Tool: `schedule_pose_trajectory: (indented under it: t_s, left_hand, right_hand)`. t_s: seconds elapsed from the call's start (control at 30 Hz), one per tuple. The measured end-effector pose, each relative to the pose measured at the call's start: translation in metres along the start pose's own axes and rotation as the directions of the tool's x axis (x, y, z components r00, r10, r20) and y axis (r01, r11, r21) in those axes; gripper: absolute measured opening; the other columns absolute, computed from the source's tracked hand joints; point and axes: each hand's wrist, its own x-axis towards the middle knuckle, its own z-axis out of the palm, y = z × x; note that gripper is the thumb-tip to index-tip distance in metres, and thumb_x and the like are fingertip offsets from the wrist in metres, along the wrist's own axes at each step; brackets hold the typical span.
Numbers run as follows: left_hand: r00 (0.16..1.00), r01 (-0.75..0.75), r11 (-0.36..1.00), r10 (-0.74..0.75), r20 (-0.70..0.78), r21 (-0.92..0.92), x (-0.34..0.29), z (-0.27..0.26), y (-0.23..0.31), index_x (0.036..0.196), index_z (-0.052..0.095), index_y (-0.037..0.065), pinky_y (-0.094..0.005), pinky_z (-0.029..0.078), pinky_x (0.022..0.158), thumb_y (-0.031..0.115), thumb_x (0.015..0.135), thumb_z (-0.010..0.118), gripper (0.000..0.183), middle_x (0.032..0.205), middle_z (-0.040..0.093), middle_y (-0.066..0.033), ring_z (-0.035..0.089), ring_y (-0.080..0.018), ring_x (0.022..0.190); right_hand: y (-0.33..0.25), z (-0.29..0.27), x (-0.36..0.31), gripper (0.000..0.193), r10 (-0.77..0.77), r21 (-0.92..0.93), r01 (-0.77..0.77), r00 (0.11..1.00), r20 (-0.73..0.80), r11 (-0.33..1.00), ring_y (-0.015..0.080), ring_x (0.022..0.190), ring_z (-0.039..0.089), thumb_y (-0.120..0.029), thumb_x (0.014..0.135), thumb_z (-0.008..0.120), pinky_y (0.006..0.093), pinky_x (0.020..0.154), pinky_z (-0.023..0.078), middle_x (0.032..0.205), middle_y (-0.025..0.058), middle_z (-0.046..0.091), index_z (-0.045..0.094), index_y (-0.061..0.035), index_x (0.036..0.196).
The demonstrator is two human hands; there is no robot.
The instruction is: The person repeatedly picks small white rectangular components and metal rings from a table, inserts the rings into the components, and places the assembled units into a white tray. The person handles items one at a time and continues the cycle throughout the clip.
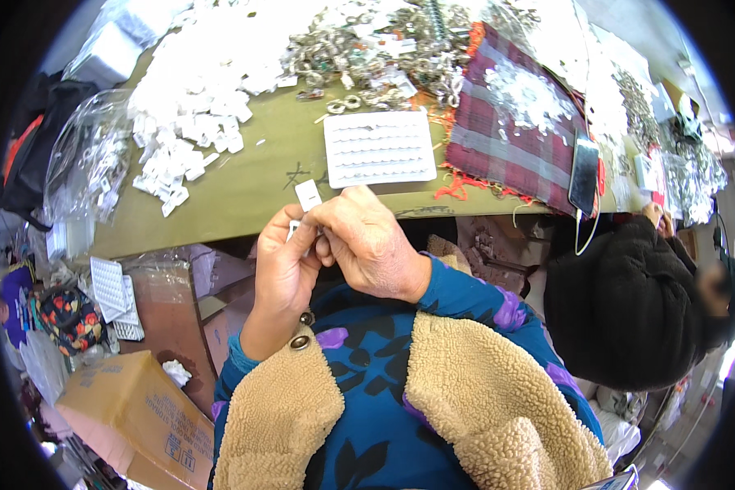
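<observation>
My left hand [284,265] and my right hand [369,243] meet just in front of the table's near edge, fingers closed and fingertips together. A small white card [308,195] with a slot in it sticks up from between them, pinched at its lower end. A bit of white also shows between my left thumb and fingers. Whatever else the right fingertips grip is hidden behind the knuckles. Just beyond my hands a white tray [380,173] with several scalloped rows lies flat on the green table [278,175].
White cards [196,122] are heaped at the left, ring-like metal pieces [376,57] at the back. Small clear pieces [527,98] cover part of a plaid cloth [486,143]. A phone [583,175] with a cable lies at its edge. Another person [629,302] sits at right; a cardboard box [139,408] stands lower left.
</observation>
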Motion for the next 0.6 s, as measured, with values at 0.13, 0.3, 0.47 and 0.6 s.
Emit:
schedule_pose_trajectory:
  t_s: [0.13, 0.3, 0.47, 0.6]
  left_hand:
    - [0.999, 0.047, 0.998, -0.048, -0.022, -0.031, 0.001, 0.005, -0.005, 0.105, 0.057, 0.001, -0.0278, 0.052, 0.058, 0.010, 0.100, 0.058, 0.010, 0.089, 0.065, -0.0113, 0.060, -0.0134, 0.068]
    - [0.989, 0.138, 0.990, -0.138, 0.043, -0.005, 0.007, 0.010, 0.000, 0.108, 0.057, 0.000, -0.0288, 0.052, 0.057, 0.011, 0.100, 0.057, 0.013, 0.097, 0.067, -0.0163, 0.059, -0.0139, 0.069]
    - [0.953, 0.278, 0.960, -0.281, 0.116, 0.045, 0.016, 0.018, -0.013, 0.110, 0.057, 0.001, -0.0299, 0.054, 0.055, 0.012, 0.099, 0.060, 0.016, 0.096, 0.067, -0.0172, 0.060, -0.0144, 0.067]
    - [0.938, 0.313, 0.948, -0.319, 0.134, 0.062, 0.020, 0.023, -0.016, 0.110, 0.057, 0.001, -0.0300, 0.055, 0.056, 0.012, 0.097, 0.062, 0.018, 0.096, 0.068, -0.0171, 0.061, -0.0141, 0.067]
  right_hand:
    - [0.005, -0.017, -0.016, 0.035, 0.113, 0.104, -0.110, 0.993, -0.027, 0.989, 0.0327, 0.083, 0.059, 0.002, 0.079, 0.065, 0.0391, 0.078, 0.046, 0.090, 0.0096, 0.065, 0.063, -0.0028, 0.113]
    - [0.036, -0.064, -0.032, 0.016, 0.188, -0.288, -0.316, 0.899, -0.397, 0.904, 0.0240, 0.079, 0.064, 0.005, 0.082, 0.071, 0.0311, 0.071, 0.051, 0.090, 0.0130, 0.065, 0.070, 0.0012, 0.098]
    - [0.058, -0.067, -0.044, 0.020, 0.249, -0.313, -0.373, 0.894, -0.373, 0.873, 0.0204, 0.077, 0.060, 0.004, 0.085, 0.070, 0.0281, 0.067, 0.049, 0.090, 0.0105, 0.058, 0.071, 0.0013, 0.105]
    - [0.061, -0.065, -0.044, 0.018, 0.243, -0.358, -0.359, 0.912, -0.330, 0.862, 0.0207, 0.077, 0.060, 0.003, 0.084, 0.071, 0.0293, 0.067, 0.049, 0.090, 0.0106, 0.057, 0.070, 0.0021, 0.102]
